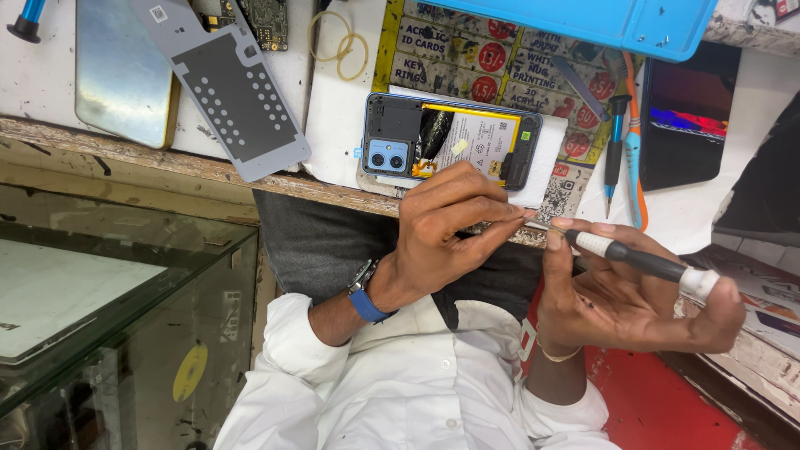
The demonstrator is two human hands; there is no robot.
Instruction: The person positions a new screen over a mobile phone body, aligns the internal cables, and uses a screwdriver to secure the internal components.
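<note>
My right hand [621,300] holds a slim black screwdriver [637,261] with white bands, lying level across its fingers, the cap against the little finger. My left hand [442,229], with a blue watch strap at the wrist, pinches the screwdriver's thin metal tip [537,223] between thumb and fingertips. Whether something small sits in that pinch is hidden. Both hands hover over my lap, just in front of the worktop's edge. Right behind the left hand an opened phone [450,142] lies on white paper, its back off, showing a blue camera block and a white-and-yellow battery.
A grey perforated back plate [229,87] and a shiny metal panel [125,71] lie at the left. Rubber bands [337,46], a circuit board [267,21], a blue mat [583,21], a blue screwdriver [615,150], an orange tool [637,167] and a dark phone [687,112] sit behind. A glass case [117,292] stands at lower left.
</note>
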